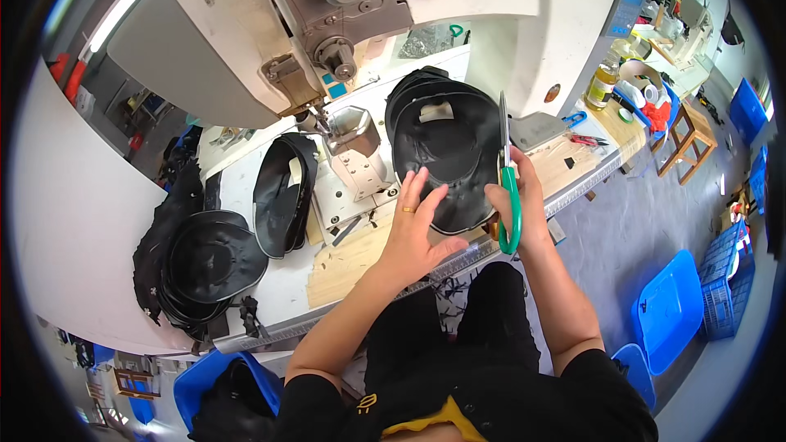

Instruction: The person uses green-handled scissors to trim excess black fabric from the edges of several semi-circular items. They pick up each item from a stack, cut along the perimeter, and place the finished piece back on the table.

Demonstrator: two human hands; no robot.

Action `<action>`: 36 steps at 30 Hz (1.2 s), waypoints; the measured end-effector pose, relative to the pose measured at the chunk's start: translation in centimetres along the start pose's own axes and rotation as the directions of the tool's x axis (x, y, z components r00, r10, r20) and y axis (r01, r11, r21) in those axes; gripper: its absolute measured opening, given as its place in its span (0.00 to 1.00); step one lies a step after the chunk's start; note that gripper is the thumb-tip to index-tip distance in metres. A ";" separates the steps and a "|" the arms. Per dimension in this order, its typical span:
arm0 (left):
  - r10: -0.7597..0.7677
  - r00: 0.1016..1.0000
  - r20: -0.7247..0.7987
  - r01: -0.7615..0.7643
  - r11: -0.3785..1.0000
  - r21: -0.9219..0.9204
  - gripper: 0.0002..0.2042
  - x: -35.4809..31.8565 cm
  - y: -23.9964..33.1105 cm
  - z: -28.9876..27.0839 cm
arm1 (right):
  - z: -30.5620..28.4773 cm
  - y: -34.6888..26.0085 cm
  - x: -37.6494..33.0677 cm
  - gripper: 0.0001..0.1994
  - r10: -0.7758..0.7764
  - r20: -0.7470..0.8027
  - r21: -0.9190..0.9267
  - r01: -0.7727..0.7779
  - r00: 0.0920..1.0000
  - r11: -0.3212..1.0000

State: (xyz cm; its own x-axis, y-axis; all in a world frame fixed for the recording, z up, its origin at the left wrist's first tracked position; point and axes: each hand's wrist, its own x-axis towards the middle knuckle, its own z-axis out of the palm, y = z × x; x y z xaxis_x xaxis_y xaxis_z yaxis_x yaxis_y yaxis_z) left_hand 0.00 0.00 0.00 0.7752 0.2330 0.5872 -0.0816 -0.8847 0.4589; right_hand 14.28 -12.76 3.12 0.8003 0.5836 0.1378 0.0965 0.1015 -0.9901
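My left hand (413,225) lies flat with spread fingers on the near edge of a black cap piece (446,147), which tops a stack of similar black pieces on the sewing table (360,258). A ring shows on one finger. My right hand (520,205) grips green-handled scissors (508,176) at the right side of the stack, blades pointing away from me. The white industrial sewing machine (344,16) stands just behind, its needle post (352,151) to the left of the stack.
More black cap pieces lie left of the needle (282,192) and in a pile at the table's left end (205,262). A bottle (603,82), tape rolls and small scissors sit at the right end. Blue crates (671,307) stand on the floor to my right.
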 end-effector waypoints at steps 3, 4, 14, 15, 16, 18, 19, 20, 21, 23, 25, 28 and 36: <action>0.019 0.999 -0.039 -0.017 0.998 0.053 0.39 3.8 -0.2 -1.3 | 1.0 -1.4 1.1 0.31 0.038 -0.044 0.059 -0.035 0.998 0.998; 0.012 1.000 0.026 -0.015 0.994 0.108 0.40 5.1 -0.3 -1.5 | 1.2 -0.9 1.5 0.31 0.042 -0.090 0.069 -0.035 0.995 0.997; -0.101 0.953 0.285 -0.028 0.909 0.416 0.40 5.7 -2.6 -0.5 | 1.4 5.9 4.8 0.25 -0.365 -0.199 -0.323 0.291 0.910 0.901; -0.101 0.951 0.293 -0.024 0.919 0.394 0.39 4.4 -2.0 -1.4 | 1.6 5.1 4.1 0.25 -0.315 -0.202 -0.266 0.257 0.927 0.929; -0.100 0.947 0.305 -0.018 0.932 0.361 0.37 2.8 -1.6 -2.0 | 1.3 5.1 3.6 0.25 -0.257 -0.205 -0.218 0.212 0.944 0.953; -0.134 0.943 0.304 0.036 0.951 0.307 0.35 -0.3 -0.7 -3.9 | 1.0 3.7 2.1 0.24 -0.227 -0.190 -0.216 0.185 0.955 0.959; -0.170 0.942 0.288 0.083 0.953 0.291 0.34 -2.0 -0.1 -5.4 | 0.5 5.0 2.1 0.24 -0.262 -0.213 -0.158 0.231 0.941 0.960; -0.224 0.939 0.260 0.146 0.946 0.289 0.34 -3.7 0.1 -6.9 | 0.2 4.3 1.3 0.23 -0.303 -0.208 -0.207 0.261 0.930 0.943; -0.251 0.947 0.200 0.184 0.936 0.301 0.33 -5.0 0.1 -8.2 | -1.1 5.6 1.5 0.22 -0.357 -0.220 -0.299 0.285 0.908 0.910; -0.308 0.948 0.082 0.264 0.904 0.336 0.32 -7.9 0.0 -11.5 | -3.5 7.3 1.5 0.20 -0.349 -0.283 -0.250 0.282 0.894 0.926; -0.377 0.921 -0.097 0.381 0.821 0.425 0.29 -10.8 -0.5 -14.8 | -3.2 5.6 -0.6 0.22 -0.263 -0.237 -0.095 0.247 0.935 0.964; -0.328 0.828 -0.455 0.543 0.670 0.506 0.25 -15.8 -2.5 -20.0 | -3.3 5.4 -3.1 0.21 -0.176 -0.148 -0.059 0.168 0.973 0.984; -0.369 0.479 -0.797 0.867 0.058 0.495 0.13 -21.0 -9.8 -32.4 | -0.7 2.5 -5.6 0.21 -0.140 -0.085 -0.074 0.134 0.987 0.988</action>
State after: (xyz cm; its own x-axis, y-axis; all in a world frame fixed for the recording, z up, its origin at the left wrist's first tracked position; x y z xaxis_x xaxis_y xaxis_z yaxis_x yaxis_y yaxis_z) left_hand -35.78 16.82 4.80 -0.0977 0.7596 0.6430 0.9773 -0.0488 0.2061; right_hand 10.46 -16.37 -0.15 0.8265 0.4928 0.2722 0.2463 0.1184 -0.9619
